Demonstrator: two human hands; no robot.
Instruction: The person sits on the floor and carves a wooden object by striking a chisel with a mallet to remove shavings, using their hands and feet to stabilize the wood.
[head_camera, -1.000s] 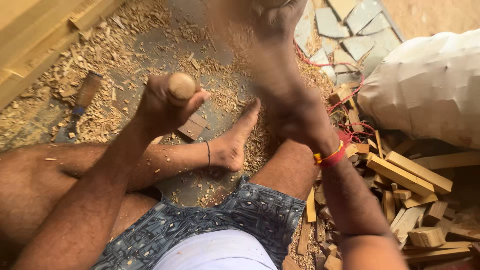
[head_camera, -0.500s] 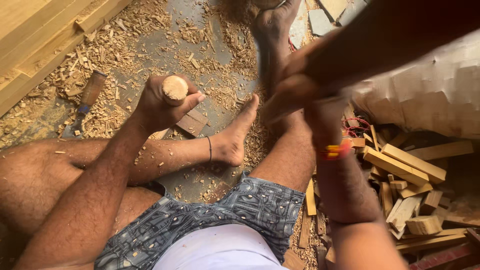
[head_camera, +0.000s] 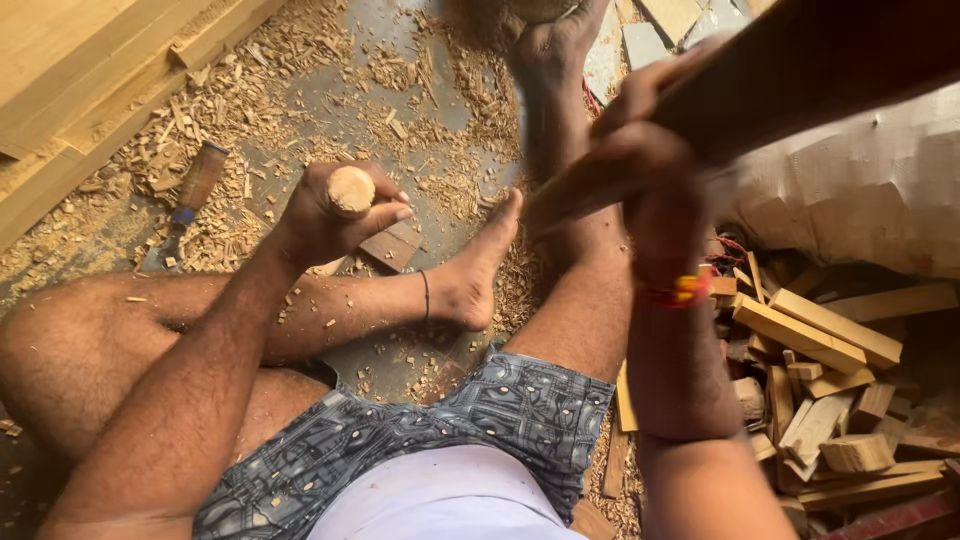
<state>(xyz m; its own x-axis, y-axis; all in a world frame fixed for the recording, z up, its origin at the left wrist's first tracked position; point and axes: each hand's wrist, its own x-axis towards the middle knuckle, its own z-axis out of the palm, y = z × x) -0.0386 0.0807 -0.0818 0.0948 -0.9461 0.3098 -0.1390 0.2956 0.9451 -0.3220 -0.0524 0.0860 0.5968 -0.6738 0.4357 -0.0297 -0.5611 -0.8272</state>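
Note:
My left hand grips a round wooden handle held upright, its flat pale end facing up, over a small flat wood piece on the floor. My right hand is raised high, closed around the handle of a dark wooden mallet that reaches to the upper right and is blurred. A red and yellow thread band circles that wrist. I sit on the floor with my bare left foot next to the work and my right foot stretched further away.
Wood shavings cover the grey floor. A chisel with a wooden handle lies to the left. Pale planks run along the upper left. Several wood offcuts are piled at the right beside a white sack.
My right hand has risen with the mallet, from low over the floor at the top to high at the right. My left hand stays on the upright handle.

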